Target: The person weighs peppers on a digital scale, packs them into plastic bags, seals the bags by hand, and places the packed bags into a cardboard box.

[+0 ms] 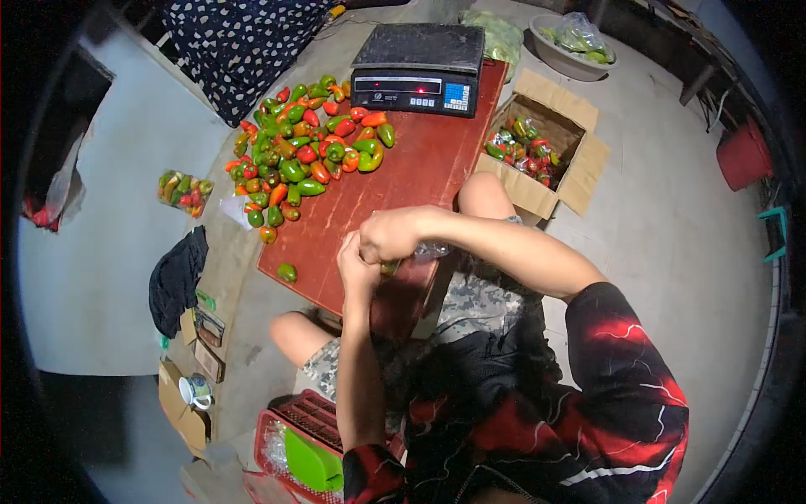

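Note:
Both my hands meet above the near edge of the red table (420, 160). My left hand (357, 265) has its fingers closed, touching my right hand. My right hand (390, 235) is curled over it, and what is pinched between them is hidden. Below and beside my hands, clear plastic (432, 249) and a bit of green pepper (389, 269) show. One green pepper (287, 272) lies alone at the table's near left corner. A large pile of red and green peppers (294, 151) covers the table's left side.
A digital scale (417, 71) stands at the table's far end. Right of the table, an open cardboard box (581, 155) holds bagged peppers. A basin (574, 63) stands behind it. A red basket (311, 417) with a green scoop (311, 460) is at lower left.

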Action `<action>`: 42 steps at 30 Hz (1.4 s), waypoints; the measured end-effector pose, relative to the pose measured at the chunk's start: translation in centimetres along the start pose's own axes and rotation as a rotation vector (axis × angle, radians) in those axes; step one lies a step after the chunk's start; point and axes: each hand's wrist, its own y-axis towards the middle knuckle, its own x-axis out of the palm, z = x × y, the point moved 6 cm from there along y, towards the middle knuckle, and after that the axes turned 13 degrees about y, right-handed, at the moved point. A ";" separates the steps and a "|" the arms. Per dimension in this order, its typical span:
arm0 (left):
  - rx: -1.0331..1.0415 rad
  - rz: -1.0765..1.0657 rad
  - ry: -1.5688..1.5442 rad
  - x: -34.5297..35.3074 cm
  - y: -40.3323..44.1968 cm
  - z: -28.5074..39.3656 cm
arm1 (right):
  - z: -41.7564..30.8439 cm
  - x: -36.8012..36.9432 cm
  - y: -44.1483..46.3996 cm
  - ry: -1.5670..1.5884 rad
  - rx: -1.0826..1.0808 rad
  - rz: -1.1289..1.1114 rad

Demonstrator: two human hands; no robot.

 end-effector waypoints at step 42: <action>0.170 -0.066 0.144 -11.6 2.6 6.0 | 1.2 -0.5 -4.1 0.782 -0.125 0.462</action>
